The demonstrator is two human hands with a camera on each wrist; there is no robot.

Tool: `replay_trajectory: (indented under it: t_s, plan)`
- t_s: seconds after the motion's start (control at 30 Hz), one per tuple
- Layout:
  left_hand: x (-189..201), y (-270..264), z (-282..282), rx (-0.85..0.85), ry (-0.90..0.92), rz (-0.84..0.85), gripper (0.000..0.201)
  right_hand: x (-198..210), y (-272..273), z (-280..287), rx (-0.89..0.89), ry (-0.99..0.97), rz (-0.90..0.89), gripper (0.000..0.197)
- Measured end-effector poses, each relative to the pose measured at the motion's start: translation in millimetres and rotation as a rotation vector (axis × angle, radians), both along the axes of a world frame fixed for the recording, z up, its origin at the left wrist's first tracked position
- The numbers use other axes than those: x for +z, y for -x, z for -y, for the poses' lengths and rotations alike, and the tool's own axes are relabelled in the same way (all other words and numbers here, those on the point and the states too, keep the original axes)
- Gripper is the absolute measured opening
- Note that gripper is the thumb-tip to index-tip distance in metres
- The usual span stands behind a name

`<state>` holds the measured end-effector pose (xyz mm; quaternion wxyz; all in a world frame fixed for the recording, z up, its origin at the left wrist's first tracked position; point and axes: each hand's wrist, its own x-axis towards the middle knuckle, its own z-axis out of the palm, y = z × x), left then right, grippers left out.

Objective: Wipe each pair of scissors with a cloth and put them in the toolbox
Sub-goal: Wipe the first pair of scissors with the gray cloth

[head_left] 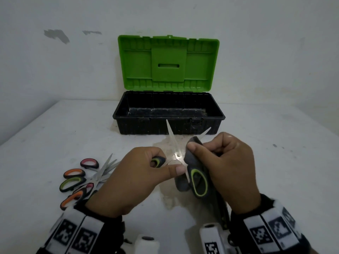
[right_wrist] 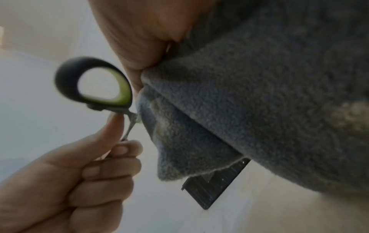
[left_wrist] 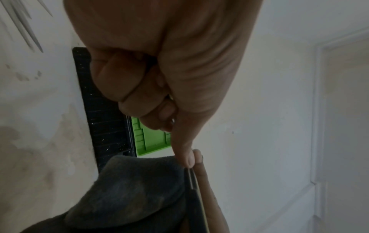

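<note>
I hold a pair of green-and-black-handled scissors (head_left: 177, 154) with its blades spread wide, above the table in front of the toolbox (head_left: 168, 114). My left hand (head_left: 146, 173) grips the scissors near the pivot, thumb pressed on the metal, fingers round one handle. My right hand (head_left: 223, 162) pinches a grey cloth (head_left: 194, 154) folded over the right blade; only that blade's tip pokes out. The other handle loop (right_wrist: 95, 85) sticks up free in the right wrist view, beside the cloth (right_wrist: 259, 102). The toolbox stands open, its green lid (head_left: 168, 61) upright, the black tray bare inside.
Several more scissors (head_left: 82, 180) with pink, orange and green handles lie in a heap at the front left of the white table (head_left: 55, 134). A stained patch marks the table under my hands. A wall stands right behind the toolbox.
</note>
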<state>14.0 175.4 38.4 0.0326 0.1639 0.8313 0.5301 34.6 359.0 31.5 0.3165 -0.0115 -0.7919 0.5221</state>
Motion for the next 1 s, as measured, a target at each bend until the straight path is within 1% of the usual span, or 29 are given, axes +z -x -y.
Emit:
replay_trajectory:
  t_s: [0.1, 0.17, 0.27, 0.43, 0.57, 0.63, 0.73, 0.8, 0.87, 1.0]
  plan:
    - [3, -1, 3, -0.009, -0.004, 0.022, 0.042, 1, -6, 7, 0.085, 0.002, 0.03, 0.03]
    - [3, -1, 3, -0.006, 0.005, -0.01, 0.042, 2, -4, 5, 0.041, -0.001, 0.012, 0.029]
    - [2, -2, 2, 0.0, 0.014, -0.031, 0.041, 3, 3, -2, -0.051, 0.052, -0.04, 0.029]
    - [2, -1, 7, 0.004, 0.029, -0.025, 0.047, 1, -6, 9, 0.091, 0.017, 0.024, 0.028]
    - [3, -2, 6, 0.033, 0.083, -0.083, 0.05, 5, 7, -4, -0.019, 0.067, -0.019, 0.029]
    - [3, 0, 7, 0.046, 0.105, -0.074, 0.051, 6, 9, -5, -0.029, 0.058, -0.022, 0.029]
    - [3, 1, 11, 0.038, 0.108, -0.049, 0.052, 3, 1, 4, 0.062, 0.018, 0.02, 0.029]
    - [3, 0, 12, 0.026, 0.116, -0.04, 0.048, 2, -2, 7, 0.098, -0.013, 0.037, 0.029]
    - [2, 0, 12, 0.028, 0.11, -0.029, 0.045, 4, 2, 1, 0.061, -0.025, 0.019, 0.029]
    - [-2, 2, 13, 0.048, 0.16, -0.028, 0.052, 8, 15, -18, -0.061, -0.01, 0.013, 0.032]
